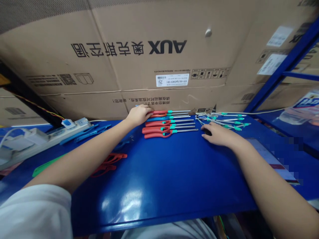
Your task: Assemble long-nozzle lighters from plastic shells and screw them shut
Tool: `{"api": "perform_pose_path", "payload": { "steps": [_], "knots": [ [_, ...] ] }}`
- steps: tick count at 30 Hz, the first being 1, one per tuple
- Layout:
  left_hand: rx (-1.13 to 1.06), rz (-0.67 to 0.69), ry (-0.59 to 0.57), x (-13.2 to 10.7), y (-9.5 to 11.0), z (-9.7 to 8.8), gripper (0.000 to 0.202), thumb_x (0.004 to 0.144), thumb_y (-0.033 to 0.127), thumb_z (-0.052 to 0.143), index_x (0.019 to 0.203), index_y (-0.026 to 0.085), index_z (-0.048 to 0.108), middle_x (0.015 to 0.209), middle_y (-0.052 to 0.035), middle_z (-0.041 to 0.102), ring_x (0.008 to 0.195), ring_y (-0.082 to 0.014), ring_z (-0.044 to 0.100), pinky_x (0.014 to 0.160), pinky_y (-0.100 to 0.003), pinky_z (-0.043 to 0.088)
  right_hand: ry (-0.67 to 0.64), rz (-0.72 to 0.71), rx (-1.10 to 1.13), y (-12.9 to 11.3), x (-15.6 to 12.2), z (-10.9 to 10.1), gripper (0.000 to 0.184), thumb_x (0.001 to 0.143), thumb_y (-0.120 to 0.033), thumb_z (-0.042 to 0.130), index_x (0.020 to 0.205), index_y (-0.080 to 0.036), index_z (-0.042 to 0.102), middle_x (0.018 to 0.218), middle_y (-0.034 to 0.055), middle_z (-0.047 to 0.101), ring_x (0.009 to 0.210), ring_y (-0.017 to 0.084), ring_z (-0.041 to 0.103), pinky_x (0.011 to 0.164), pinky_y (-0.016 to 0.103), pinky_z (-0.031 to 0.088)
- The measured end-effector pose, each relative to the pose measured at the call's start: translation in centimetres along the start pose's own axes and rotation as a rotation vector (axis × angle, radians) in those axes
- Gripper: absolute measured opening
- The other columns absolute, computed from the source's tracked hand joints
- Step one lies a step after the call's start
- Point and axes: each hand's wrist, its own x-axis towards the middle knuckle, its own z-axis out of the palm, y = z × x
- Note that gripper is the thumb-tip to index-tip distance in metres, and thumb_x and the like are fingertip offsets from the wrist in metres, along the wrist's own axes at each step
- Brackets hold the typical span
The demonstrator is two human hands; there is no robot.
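Several long-nosed gas lighters [157,130] lie side by side in a row, with red, orange and blue handles, turquoise collars and metal tubes pointing right. My left hand [139,114] is closed at the handle end of the rearmost red lighter [159,112]; the hand partly covers that end. To the right of the row, my right hand [219,133] curls its fingers round a small black object [207,131], mostly hidden in the palm. Just behind that hand lies a loose pile of metal lighter tubes [234,121] with turquoise collars and thin wires.
Red handle shells [113,158] and a green piece [47,166] lie by my left forearm. Blue shells [86,133] rest beside a white power strip [62,132]. A large cardboard sheet [139,73] walls the back of the blue table [174,186]. A blue post [271,69] stands right.
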Motion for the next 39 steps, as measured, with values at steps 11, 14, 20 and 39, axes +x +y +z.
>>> {"api": "perform_pose_path", "payload": {
  "steps": [11, 14, 20, 39],
  "knots": [
    [-0.044, -0.106, 0.142, -1.6, -0.1, -3.0, 0.038, 0.101, 0.036, 0.043, 0.122, 0.02, 0.069, 0.123, -0.0106, 0.068, 0.118, -0.0271, 0.06, 0.094, -0.035, 0.049, 0.143, -0.016, 0.048, 0.2, 0.2, 0.0, 0.035, 0.091, -0.033, 0.06, 0.121, -0.017, 0.07, 0.116, 0.0181, 0.065, 0.104, 0.033, 0.067, 0.092, 0.044, 0.053],
    [-0.037, -0.196, 0.165, -2.5, -1.6, -5.2, 0.042, 0.102, 0.036, 0.038, 0.126, 0.017, 0.066, 0.128, -0.0112, 0.066, 0.122, -0.0258, 0.058, 0.101, -0.035, 0.046, 0.301, -0.045, 0.106, 0.2, 0.6, -0.2, 0.026, 0.093, -0.027, 0.055, 0.107, -0.017, 0.074, 0.112, 0.0168, 0.069, 0.104, 0.031, 0.067, 0.094, 0.043, 0.052],
    [0.012, -0.415, -0.217, -5.6, -7.4, -8.3, 0.028, 0.086, 0.035, 0.065, 0.102, 0.016, 0.076, 0.092, -0.0086, 0.075, 0.082, -0.0235, 0.066, 0.079, -0.033, 0.05, 0.586, -0.101, 0.302, -1.3, 0.2, -0.7, 0.02, 0.088, -0.035, 0.061, 0.078, -0.022, 0.072, 0.091, 0.0083, 0.075, 0.086, 0.027, 0.069, 0.079, 0.039, 0.051],
    [-0.058, -0.201, -0.402, -10.3, -8.3, -4.6, 0.038, 0.072, 0.016, 0.073, 0.11, 0.011, 0.069, 0.106, -0.0098, 0.075, 0.092, -0.0207, 0.067, 0.084, -0.028, 0.052, 0.552, -0.226, 0.365, -4.9, -0.4, 0.7, 0.042, 0.095, -0.041, 0.051, 0.057, -0.022, 0.052, 0.069, 0.0053, 0.062, 0.065, 0.019, 0.057, 0.068, 0.033, 0.042]
  ]
}}
